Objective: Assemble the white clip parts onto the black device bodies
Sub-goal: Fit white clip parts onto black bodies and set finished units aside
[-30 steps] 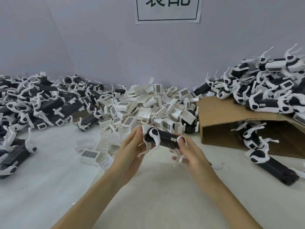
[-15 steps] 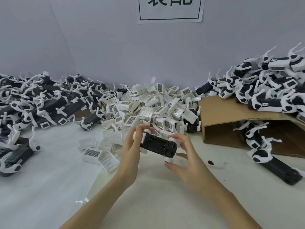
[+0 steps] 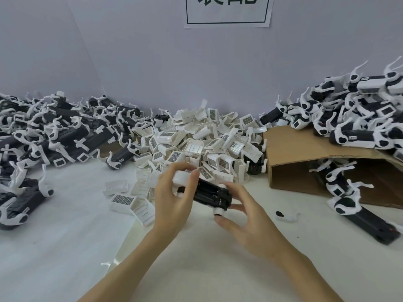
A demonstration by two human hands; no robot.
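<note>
I hold one black device body (image 3: 210,195) above the white table, tilted down to the right, its open underside facing me. My left hand (image 3: 172,203) grips its left end, fingers curled over a white clip part (image 3: 182,177) at that end. My right hand (image 3: 242,214) holds the right end, thumb and fingers around it, near a small white round piece (image 3: 218,211) that sticks out below. Behind the hands lies a heap of loose white clip parts (image 3: 196,140).
A pile of black bodies with white arms (image 3: 50,131) fills the left. Finished-looking units (image 3: 353,118) sit on a bent cardboard sheet (image 3: 290,149) at right, and more lie under it. A small loose black and white piece (image 3: 285,215) lies on the table right of my hands.
The body has been turned over in my hands, so its open black underside now faces up. My left fingers have closed over the white part at the left end.
</note>
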